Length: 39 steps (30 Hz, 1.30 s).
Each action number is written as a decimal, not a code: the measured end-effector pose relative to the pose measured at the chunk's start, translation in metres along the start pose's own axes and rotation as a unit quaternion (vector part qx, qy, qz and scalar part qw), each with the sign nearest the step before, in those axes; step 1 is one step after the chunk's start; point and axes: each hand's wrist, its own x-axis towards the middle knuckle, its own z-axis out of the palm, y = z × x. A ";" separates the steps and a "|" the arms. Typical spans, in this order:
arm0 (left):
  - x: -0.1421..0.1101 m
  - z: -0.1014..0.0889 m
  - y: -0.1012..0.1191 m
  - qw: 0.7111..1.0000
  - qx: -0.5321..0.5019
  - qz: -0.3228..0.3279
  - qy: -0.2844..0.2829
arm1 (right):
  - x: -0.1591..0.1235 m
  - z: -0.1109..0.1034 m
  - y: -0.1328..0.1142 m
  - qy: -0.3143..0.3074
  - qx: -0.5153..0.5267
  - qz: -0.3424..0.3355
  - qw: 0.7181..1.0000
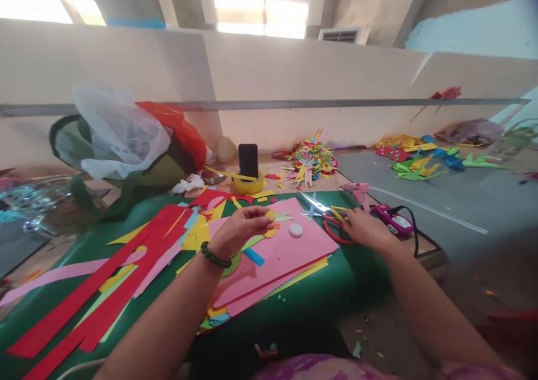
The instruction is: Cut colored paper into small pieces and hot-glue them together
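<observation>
My left hand [244, 230], with a dark green bead bracelet [215, 256] at the wrist, is closed in a pinch on a small yellow paper piece [269, 216] above the pink paper sheets [290, 262]. To the right, my right hand [365, 230] has its fingers curled at the handles of the scissors [334, 216], which have one yellow and one red loop. The blades point to the upper left, parted. Just behind that hand stands a pink glue gun [357, 190]. A round white disc [295, 230] and a blue paper strip [254, 256] lie on the pink sheets.
Long red paper strips [138, 273] cover the green mat [155, 206] at left. A phone [247, 161] stands by a yellow tape roll [249, 185]. Behind are a colourful paper cluster [313, 158] and a bag [121, 139]. A purple device [393, 221] with a cable sits at right.
</observation>
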 end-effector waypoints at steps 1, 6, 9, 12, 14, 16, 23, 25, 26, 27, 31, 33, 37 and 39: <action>0.000 0.000 -0.001 1.000 -0.003 0.000 -0.005 | -0.001 0.006 0.002 0.003 -0.003 0.006 1.000; -0.003 0.002 -0.005 0.999 0.029 0.002 -0.039 | 0.001 0.018 -0.006 0.014 0.012 -0.019 1.000; -0.004 0.003 -0.005 0.997 0.068 0.002 -0.048 | 0.006 0.017 -0.009 0.022 0.036 -0.027 0.999; -0.005 0.005 -0.005 0.995 0.084 0.009 -0.043 | 0.002 0.014 -0.002 0.045 0.059 -0.019 0.997; -0.005 0.006 -0.005 0.996 0.085 0.017 -0.033 | -0.008 0.013 0.003 0.088 0.141 -0.022 0.986; -0.004 0.007 -0.006 0.995 0.088 0.027 -0.023 | -0.023 0.013 0.000 0.147 0.332 -0.045 0.931; -0.005 0.016 -0.015 0.991 0.124 0.036 -0.043 | -0.057 0.006 -0.086 0.115 0.703 -0.124 0.691; -0.007 0.018 -0.017 0.988 0.139 0.044 -0.050 | -0.054 0.005 -0.106 0.112 0.707 -0.135 0.685; -0.008 0.019 -0.017 0.986 0.149 0.047 -0.052 | -0.052 0.006 -0.112 0.122 0.704 -0.142 0.685; -0.009 0.020 -0.017 0.985 0.158 0.049 -0.053 | -0.050 0.007 -0.116 0.134 0.698 -0.149 0.687; -0.011 0.023 -0.015 0.982 0.177 0.048 -0.052 | -0.046 0.014 -0.121 0.163 0.678 -0.158 0.700; -0.012 0.024 -0.014 0.983 0.173 0.041 -0.055 | -0.046 0.016 -0.121 0.164 0.679 -0.158 0.698; -0.010 0.022 -0.015 0.984 0.170 0.021 -0.057 | -0.047 0.019 -0.120 0.153 0.681 -0.160 0.698; -0.008 0.021 -0.017 0.982 0.178 0.021 -0.058 | -0.046 0.021 -0.119 0.157 0.673 -0.161 0.705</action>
